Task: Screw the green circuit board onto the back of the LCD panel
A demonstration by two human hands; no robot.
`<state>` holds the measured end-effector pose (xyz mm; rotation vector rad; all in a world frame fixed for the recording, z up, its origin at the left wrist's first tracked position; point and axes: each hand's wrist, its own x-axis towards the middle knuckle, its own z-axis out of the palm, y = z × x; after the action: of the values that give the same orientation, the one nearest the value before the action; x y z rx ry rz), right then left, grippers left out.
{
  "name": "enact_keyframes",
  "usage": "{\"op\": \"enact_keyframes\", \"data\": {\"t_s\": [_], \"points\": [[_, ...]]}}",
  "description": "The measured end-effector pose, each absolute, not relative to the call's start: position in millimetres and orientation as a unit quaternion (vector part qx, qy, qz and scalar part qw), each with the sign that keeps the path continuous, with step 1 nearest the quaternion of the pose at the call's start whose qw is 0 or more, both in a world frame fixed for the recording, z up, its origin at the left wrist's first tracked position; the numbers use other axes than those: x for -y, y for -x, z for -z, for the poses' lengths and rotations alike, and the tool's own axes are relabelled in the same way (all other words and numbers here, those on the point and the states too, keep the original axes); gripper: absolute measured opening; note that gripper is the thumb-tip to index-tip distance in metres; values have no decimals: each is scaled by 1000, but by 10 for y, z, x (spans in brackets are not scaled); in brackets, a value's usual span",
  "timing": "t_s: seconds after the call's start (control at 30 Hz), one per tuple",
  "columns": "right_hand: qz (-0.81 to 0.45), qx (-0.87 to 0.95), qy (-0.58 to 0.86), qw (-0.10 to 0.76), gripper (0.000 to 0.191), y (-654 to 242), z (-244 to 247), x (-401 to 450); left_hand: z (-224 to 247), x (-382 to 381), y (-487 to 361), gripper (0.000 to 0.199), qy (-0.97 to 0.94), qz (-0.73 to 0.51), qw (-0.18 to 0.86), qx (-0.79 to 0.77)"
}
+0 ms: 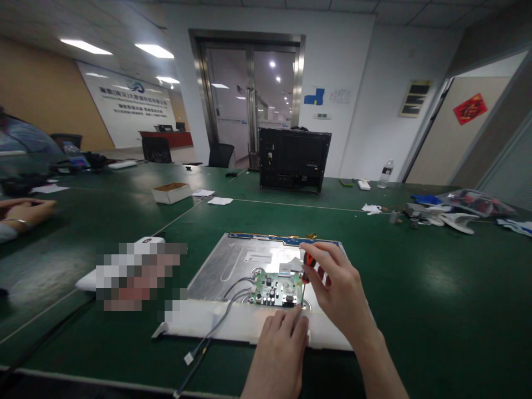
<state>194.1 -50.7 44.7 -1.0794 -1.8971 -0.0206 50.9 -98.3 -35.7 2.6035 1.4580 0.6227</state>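
Observation:
My right hand (336, 282) grips the red-and-black handle of a screwdriver (308, 259), held upright with its shaft pointing down at the right edge of a green circuit board (270, 284). The board sits on the silver back of a display panel (216, 266). My left hand (282, 338) lies over the panel's white near edge (203, 320), its fingers bent and close together at the board's lower right corner. Whatever is between those fingertips is hidden. Grey cables (226, 313) run from the board's left side to a loose white connector (189, 358) near the table's front.
A black monitor housing (295, 160) stands upright across the green table (436, 299). An open cardboard box (171, 193) is at the left back, and a white device (153, 241) lies nearer. Another person's hands (27, 213) rest at far left. Bagged items (474, 202) and a bottle (386, 174) are right.

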Motion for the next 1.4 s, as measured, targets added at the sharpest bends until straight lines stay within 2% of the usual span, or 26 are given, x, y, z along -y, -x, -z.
{"op": "enact_keyframes", "data": {"t_s": [0.13,0.33,1.0,1.23,1.4], "points": [[-25,772,431,467,34,-1925,-480,530,328,993,-514,30,-852,-199,57,-481],[4,752,442,489,11,-1922,-449,510,323,992,-517,30,-848,-203,64,-485],[-45,763,426,485,30,-1936,-461,529,344,1001,-507,28,-852,-207,58,-478],[-27,746,451,489,17,-1901,-450,522,311,991,-520,30,-851,-179,77,-487],[-42,742,461,485,19,-1881,-450,523,292,994,-526,29,-849,-178,83,-491]]}}
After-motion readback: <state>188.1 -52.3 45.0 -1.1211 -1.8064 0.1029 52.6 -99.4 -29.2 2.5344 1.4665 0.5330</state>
